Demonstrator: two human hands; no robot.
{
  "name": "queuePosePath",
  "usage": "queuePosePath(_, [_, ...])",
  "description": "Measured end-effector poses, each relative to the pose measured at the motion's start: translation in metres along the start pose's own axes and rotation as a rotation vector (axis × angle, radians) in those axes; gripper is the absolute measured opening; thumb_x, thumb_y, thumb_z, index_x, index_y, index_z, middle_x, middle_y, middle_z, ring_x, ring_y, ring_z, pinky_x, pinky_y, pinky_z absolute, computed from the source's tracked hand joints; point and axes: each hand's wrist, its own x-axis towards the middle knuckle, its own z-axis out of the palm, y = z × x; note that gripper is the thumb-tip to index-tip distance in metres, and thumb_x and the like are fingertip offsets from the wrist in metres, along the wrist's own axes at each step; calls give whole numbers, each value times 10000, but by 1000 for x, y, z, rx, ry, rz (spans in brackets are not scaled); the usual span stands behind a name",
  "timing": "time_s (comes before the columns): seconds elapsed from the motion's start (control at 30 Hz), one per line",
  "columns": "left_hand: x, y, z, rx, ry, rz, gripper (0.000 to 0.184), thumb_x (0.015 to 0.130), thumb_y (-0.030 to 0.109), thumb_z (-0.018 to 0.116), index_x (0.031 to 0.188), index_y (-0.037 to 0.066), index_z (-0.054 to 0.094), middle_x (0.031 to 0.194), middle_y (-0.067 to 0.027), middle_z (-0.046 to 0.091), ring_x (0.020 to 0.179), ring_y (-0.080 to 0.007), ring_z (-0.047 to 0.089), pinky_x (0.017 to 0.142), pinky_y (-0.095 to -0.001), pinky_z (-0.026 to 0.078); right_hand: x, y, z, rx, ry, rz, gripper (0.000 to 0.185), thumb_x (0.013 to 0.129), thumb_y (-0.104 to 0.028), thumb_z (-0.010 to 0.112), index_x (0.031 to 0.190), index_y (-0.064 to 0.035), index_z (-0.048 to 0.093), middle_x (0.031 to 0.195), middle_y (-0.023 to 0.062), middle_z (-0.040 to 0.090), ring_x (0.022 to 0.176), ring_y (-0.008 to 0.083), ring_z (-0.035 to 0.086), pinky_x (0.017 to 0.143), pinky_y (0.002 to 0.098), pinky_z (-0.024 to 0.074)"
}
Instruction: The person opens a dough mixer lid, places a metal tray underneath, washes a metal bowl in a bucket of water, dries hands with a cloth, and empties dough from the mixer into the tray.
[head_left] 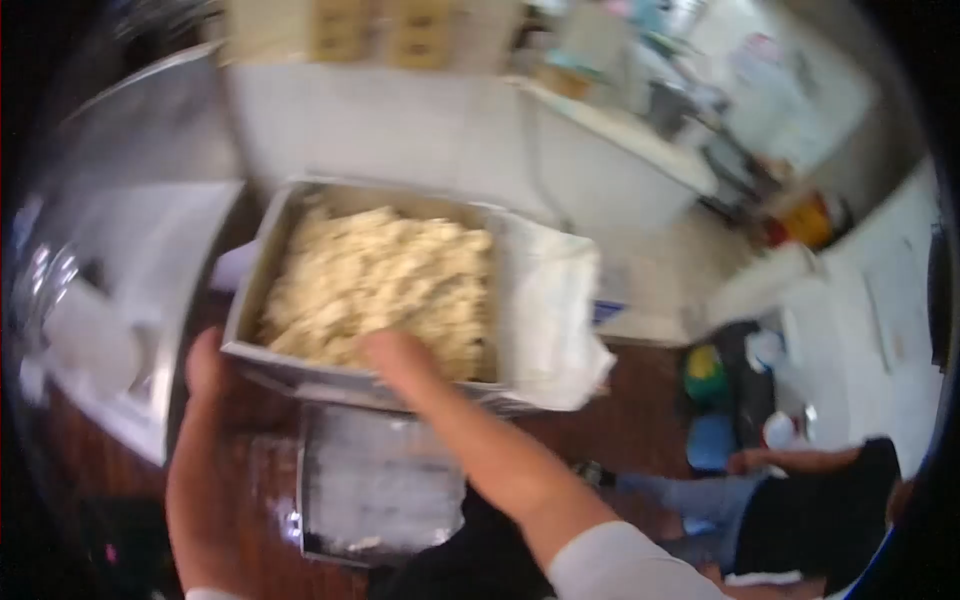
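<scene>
A deep rectangular metal container (285, 358) holds a heap of pale yellow, crumbly, dough-like mass (370, 265). My right hand (395, 352) reaches over the near wall and touches the mass near its front edge. Blur and the mass hide its fingers. Beside the container's near left corner is my left hand (207, 365). Its fingers are smeared, and whether it grips the container I cannot tell. White cloth or paper (550, 310) hangs along the container's right side.
Below the container is a shallow tray (380, 480) with a whitish surface. A metal worktop (150, 230) stands at left. A cluttered white counter (620, 130) is at upper right. Another person (820, 510) in a dark top is at lower right, near several bottles and containers.
</scene>
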Motion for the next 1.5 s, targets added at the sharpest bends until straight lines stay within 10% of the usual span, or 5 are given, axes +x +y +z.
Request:
queuePosePath(0.33, [12, -44, 14, 111, 256, 363, 119, 768, 86, 616, 867, 47, 670, 979, -152, 652, 960, -352, 603, 863, -436, 483, -25, -23, 8, -740, 220, 21, 511, 918, -487, 430, 783, -62, 680, 796, 193, 652, 758, 401, 619, 661, 515, 464])
queuePosePath(0.53, [41, -51, 32, 266, 22, 15, 153, 765, 188, 617, 841, 78, 692, 1017, -143, 634, 995, -312, 597, 852, -444, 494, -17, -16, 16, -816, 247, 133, 419, 904, -391, 498, 833, -27, 694, 826, 208, 663, 793, 412, 627, 709, 498, 473])
queuePosePath(0.73, [20, -43, 57, 163, 74, -25, 402, 872, 307, 553, 1191, 64, 530, 1312, -174, 478, 1283, -358, 383, 1019, -514, 345, -7, -12, 3, -1021, -76, 73, 471, 973, -382, 379, 1146, -24, 632, 1029, 178, 677, 925, 363, 641, 762, 473, 510])
queuePosePath(1.07, [20, -63, 61, 158, 177, 58, 252, 825, 199, 539, 1014, 53, 621, 1058, -155, 591, 1026, -326, 552, 859, -469, 449, -7, 5, 13, -921, 76, -45, 251, 832, -225, 521, 737, -30, 648, 763, 205, 641, 717, 412, 601, 670, 510, 460])
queuePosePath(1.5, [17, -65, 17, -12, -31, 516, 266, 672, 110, 654, 930, 46, 666, 1121, -153, 623, 1071, -368, 564, 934, -482, 429, -20, -29, -4, -717, 113, 122, 419, 896, -409, 463, 822, -51, 667, 802, 173, 664, 775, 351, 647, 707, 498, 492])
